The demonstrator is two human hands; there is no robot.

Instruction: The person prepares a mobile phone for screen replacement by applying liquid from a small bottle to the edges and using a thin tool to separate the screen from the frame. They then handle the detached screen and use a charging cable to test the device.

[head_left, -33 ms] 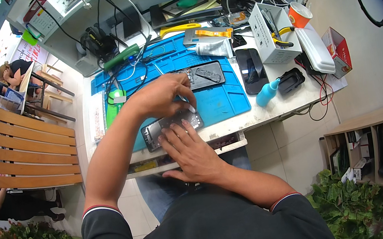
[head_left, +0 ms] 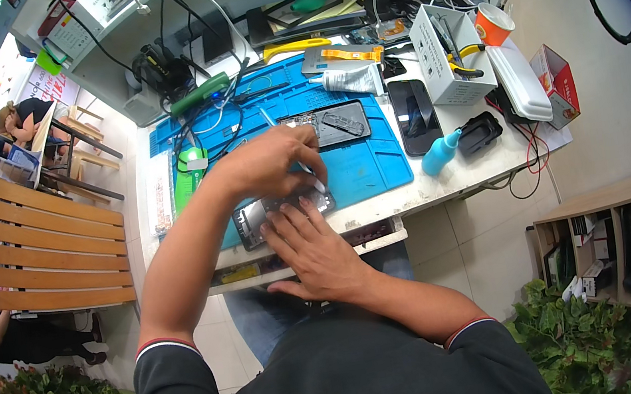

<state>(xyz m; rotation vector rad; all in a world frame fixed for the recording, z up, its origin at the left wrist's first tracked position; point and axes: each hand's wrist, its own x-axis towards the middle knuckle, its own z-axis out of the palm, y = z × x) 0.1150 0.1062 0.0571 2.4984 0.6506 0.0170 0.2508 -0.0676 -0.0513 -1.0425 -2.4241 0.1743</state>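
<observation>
An opened dark phone [head_left: 250, 221] lies at the near edge of the blue work mat [head_left: 367, 165]. My right hand [head_left: 315, 249] rests flat on it, fingers spread over its right half and pinning it down. Just above the phone, my left hand [head_left: 270, 163] is closed around a thin silvery tool [head_left: 270, 119]. The tool's tip points down at the phone's right end, by my right fingertips. My hands hide the middle of the phone.
Farther back on the mat lies another opened phone [head_left: 333, 123], beside a black phone [head_left: 415, 114], a blue squeeze bottle [head_left: 438, 154] and a white tool box [head_left: 449, 57]. An orange cup [head_left: 493, 23] stands right. A wooden bench [head_left: 41, 252] and seated people are left.
</observation>
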